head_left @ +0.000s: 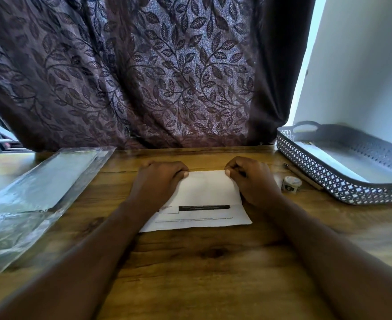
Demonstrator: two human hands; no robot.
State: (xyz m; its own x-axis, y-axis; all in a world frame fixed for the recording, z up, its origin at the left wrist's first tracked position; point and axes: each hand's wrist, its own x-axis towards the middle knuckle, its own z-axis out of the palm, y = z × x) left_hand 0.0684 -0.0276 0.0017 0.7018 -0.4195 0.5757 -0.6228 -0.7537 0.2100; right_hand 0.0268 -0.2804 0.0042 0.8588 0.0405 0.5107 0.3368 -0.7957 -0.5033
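A white sheet of paper (pixel 204 192) lies folded on the wooden table (pixel 202 262), with a black printed bar showing near its front edge. My left hand (pixel 158 181) pinches the far left corner of the folded flap, fingers curled. At the far right corner my right hand (pixel 252 179) pinches the paper the same way. Both thumbs press on top of the fold.
A clear plastic sleeve (pixel 35 192) lies at the left. At the right stands a grey perforated tray (pixel 317 172) with handles, a small roll of tape (pixel 291 184) and a pencil (pixel 305 179) beside it. A patterned curtain (pixel 144 77) hangs behind the table.
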